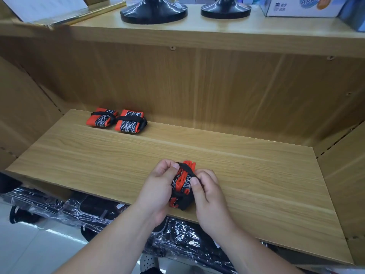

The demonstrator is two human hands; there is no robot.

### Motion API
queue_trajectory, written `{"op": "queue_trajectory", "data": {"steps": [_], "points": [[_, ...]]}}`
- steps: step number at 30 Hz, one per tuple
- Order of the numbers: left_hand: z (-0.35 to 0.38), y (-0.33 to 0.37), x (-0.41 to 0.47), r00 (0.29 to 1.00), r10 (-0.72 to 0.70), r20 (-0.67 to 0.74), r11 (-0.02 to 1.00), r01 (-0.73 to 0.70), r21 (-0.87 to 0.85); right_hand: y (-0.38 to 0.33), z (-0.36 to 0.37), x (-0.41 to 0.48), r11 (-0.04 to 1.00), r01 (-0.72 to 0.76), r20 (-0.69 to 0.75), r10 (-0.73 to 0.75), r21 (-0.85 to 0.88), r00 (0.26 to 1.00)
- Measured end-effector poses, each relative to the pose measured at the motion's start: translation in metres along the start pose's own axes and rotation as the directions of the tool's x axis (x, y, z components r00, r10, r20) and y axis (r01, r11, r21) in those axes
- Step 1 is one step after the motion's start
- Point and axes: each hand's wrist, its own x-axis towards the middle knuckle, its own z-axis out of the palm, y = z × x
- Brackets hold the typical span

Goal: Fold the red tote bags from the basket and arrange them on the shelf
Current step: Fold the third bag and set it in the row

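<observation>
From the head view, a wooden shelf (pixel 79 151) fills the middle. Near the shelf's front edge, a little right of its middle, both hands hold a rolled-up red and black bag (pixel 182 186) that rests on the board. The left hand (pixel 158 186) grips the bag's left side, fingers curled, with its thumb on a black strap (pixel 186 168) that crosses the top of the roll. The right hand (pixel 209 196) clasps the right side, thumb pressed on the same strap. At the shelf's back left lie two folded bags (pixel 101 118) (pixel 131 122), side by side and touching, each bound by a black strap. On the board above the shelf stand two black bases (pixel 153 10) (pixel 225 7) and a box (pixel 296 6). Under the shelf lie dark goods in clear wrap (pixel 88 210).
</observation>
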Motion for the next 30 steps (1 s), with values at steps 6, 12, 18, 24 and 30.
{"op": "queue_trajectory", "data": {"steps": [6,12,18,24,30], "points": [[0.01,0.013,-0.005,0.995,0.093,0.02,0.995,-0.092,-0.036,-0.015,0.001,-0.005,0.99,0.047,-0.059,-0.04,0.13,0.997],[0.016,0.018,-0.009,0.965,0.262,-0.022,0.965,-0.262,0.013,-0.036,-0.004,-0.002,0.973,-0.037,-0.062,0.053,0.228,0.997],[0.015,0.018,-0.01,0.961,0.273,-0.049,0.96,-0.269,0.072,-0.036,-0.008,0.003,0.999,0.033,-0.077,-0.034,-0.009,0.996],[0.028,0.019,-0.016,0.965,0.24,-0.107,0.97,-0.243,-0.016,-0.045,-0.001,0.012,0.998,0.064,-0.271,-0.057,0.017,0.961],[0.039,0.019,-0.022,0.935,0.328,-0.135,0.945,-0.325,0.04,-0.05,-0.014,0.015,0.992,0.02,-0.267,0.014,0.122,0.964]]}}
